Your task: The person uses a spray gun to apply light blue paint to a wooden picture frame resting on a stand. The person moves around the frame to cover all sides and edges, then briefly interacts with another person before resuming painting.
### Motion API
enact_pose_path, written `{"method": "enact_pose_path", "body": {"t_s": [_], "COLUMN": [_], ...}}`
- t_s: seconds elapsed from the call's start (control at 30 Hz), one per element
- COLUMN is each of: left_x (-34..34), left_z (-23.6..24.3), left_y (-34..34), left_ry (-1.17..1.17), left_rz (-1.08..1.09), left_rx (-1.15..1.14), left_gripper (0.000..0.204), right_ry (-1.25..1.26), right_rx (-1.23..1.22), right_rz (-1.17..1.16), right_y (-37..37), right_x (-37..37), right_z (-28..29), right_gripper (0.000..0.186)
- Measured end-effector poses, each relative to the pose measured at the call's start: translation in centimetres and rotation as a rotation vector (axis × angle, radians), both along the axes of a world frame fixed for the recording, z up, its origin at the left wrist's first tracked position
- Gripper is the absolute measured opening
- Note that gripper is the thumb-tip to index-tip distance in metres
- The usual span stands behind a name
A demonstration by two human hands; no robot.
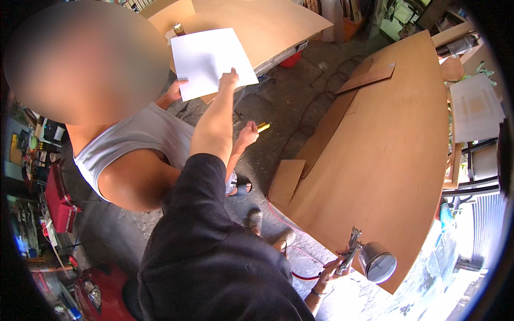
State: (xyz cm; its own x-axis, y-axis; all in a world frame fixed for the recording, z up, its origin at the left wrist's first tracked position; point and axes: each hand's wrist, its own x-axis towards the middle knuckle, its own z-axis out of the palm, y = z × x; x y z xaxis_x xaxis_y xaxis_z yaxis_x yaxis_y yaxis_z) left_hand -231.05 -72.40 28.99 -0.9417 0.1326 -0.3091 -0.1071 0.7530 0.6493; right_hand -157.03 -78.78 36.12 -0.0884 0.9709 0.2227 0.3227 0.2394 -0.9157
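My left arm, in a black sleeve, reaches out over a white sheet of paper. My left hand is in front of the sheet, mostly curled with one finger sticking out and nothing visible in it. Whether it touches the paper is hard to tell. A co-worker's hand holds the sheet's left edge. Their other hand grips a small yellow tool. Low at the right, my right hand is wrapped around a metal spray gun with a round cup.
A large wooden panel lies to the right, with smaller brown boards along its left edge. Another table stands at the far side, a small can on it. A red hose runs to the spray gun. The co-worker stands close on the left.
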Motion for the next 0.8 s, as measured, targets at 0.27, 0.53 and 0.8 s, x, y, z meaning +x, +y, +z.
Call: {"method": "enact_pose_path", "body": {"t_s": [0.27, 0.53, 0.8], "left_x": [14.4, 29.5, 47.0], "left_z": [8.7, 26.5, 16.3], "left_y": [11.6, 14.2, 5.9], "left_ry": [-0.088, 0.296, 0.150], "left_rz": [-0.255, -1.295, -1.609], "left_rx": [1.015, 1.226, 1.558], "left_gripper": [0.048, 0.086, 0.047], "right_ry": [-0.019, -0.081, -0.161], "right_rx": [-0.023, -0.027, 0.102], "right_rz": [-0.026, -0.008, -0.103], "right_y": [-0.3, 0.4, 0.6], "right_x": [-1.5, -0.4, 2.2], "right_z": [2.5, 2.7, -0.7], "right_gripper": [0.066, 0.056, 0.071]}}
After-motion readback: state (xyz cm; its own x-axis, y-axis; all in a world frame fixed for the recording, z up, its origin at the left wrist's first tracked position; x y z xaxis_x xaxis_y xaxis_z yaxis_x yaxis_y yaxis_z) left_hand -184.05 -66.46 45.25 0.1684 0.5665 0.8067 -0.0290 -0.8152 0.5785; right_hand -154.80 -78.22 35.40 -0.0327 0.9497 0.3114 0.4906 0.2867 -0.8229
